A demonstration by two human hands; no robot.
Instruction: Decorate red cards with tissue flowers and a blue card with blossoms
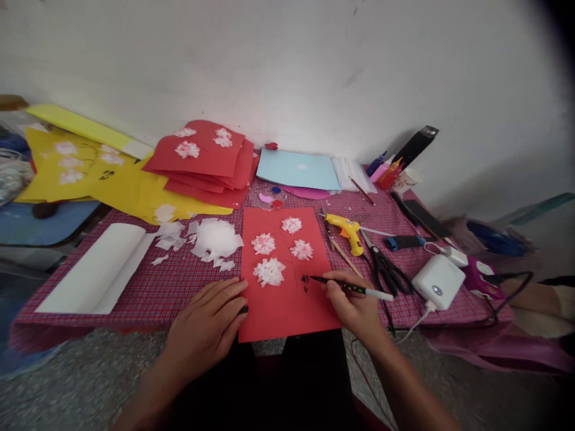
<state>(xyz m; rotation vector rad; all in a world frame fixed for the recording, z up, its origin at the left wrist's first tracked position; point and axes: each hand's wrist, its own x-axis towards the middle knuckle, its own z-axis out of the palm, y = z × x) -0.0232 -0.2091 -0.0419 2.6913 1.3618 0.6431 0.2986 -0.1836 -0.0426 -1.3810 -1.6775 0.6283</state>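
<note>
1. We cannot read the small black handwriting point(305, 279) on the red rectangular paper sheet point(276, 311).
2. Our bare left hand point(207, 323) partly hides a small black object point(244, 309).
3. On the left, we see a crumpled clear plastic bag point(14, 178) cut off by the edge.

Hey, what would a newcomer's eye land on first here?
Probably the red sheet at front centre, with four pale flowers on it. The right hand holds a pen at the dark writing there. Farther back, left of centre, red sheets are stacked beside yellow sheets.
</note>
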